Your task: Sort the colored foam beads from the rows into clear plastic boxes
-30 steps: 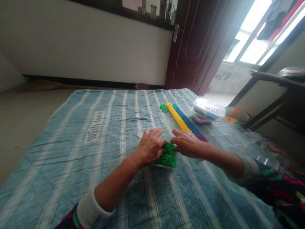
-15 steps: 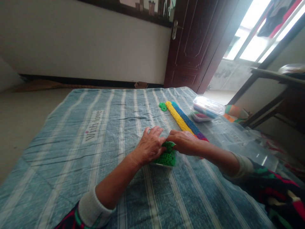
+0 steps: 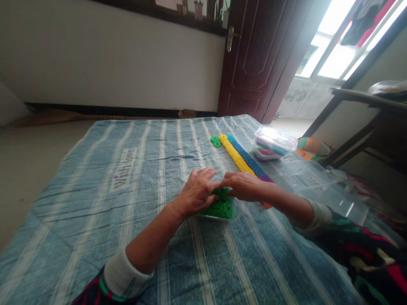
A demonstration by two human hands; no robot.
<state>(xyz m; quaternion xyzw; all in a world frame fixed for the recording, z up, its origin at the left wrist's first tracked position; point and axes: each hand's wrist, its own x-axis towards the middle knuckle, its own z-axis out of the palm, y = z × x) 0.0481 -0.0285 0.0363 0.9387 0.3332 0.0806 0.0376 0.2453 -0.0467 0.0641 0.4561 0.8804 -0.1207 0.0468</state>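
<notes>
Left hand (image 3: 197,192), right hand (image 3: 243,186) seemingly pinching; green pieces (image 3: 219,207) lie between.

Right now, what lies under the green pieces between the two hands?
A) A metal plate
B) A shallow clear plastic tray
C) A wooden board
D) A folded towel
B: the rim of a shallow clear plastic tray shows beneath the green pieces, which sit between the left hand and the right hand.
</notes>
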